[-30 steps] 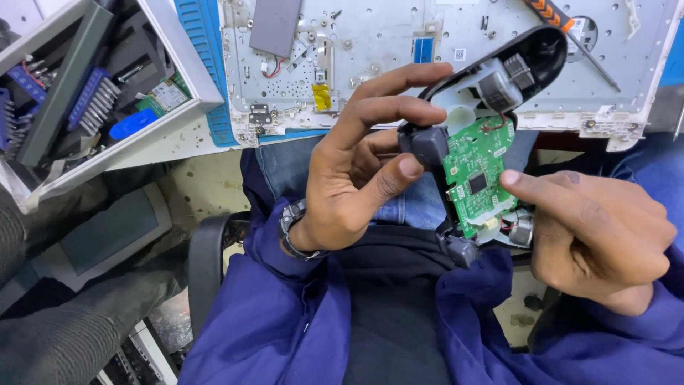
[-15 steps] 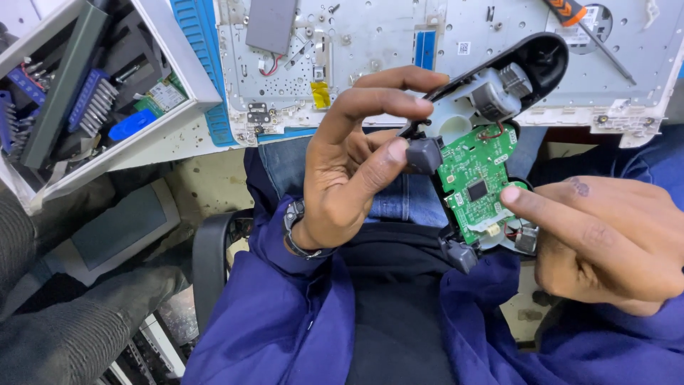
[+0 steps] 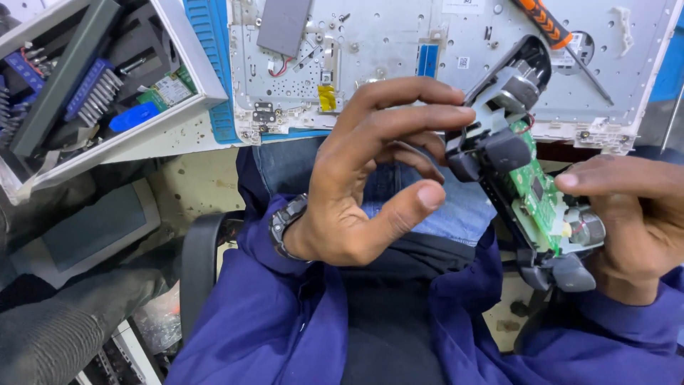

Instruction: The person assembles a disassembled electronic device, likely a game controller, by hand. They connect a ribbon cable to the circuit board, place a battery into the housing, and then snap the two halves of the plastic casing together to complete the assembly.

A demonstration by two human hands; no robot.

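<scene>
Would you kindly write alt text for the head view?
Right hand holds an opened game controller with its green circuit board exposed; left hand touches its upper end with its fingertips. Behind lies a metal panel with a screwdriver.

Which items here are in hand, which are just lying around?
In hand: opened game controller with green circuit board, gripped by right hand; left hand fingertips at its top.

Lying about: screwdriver, grey metal panel, parts bin.

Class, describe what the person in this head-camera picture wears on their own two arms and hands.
Both hands are bare, no gloves. The left hand has a dark, chunky wristwatch above a loose blue-purple sleeve. The right hand emerges from a matching blue-purple cuff. No rings visible.
</scene>
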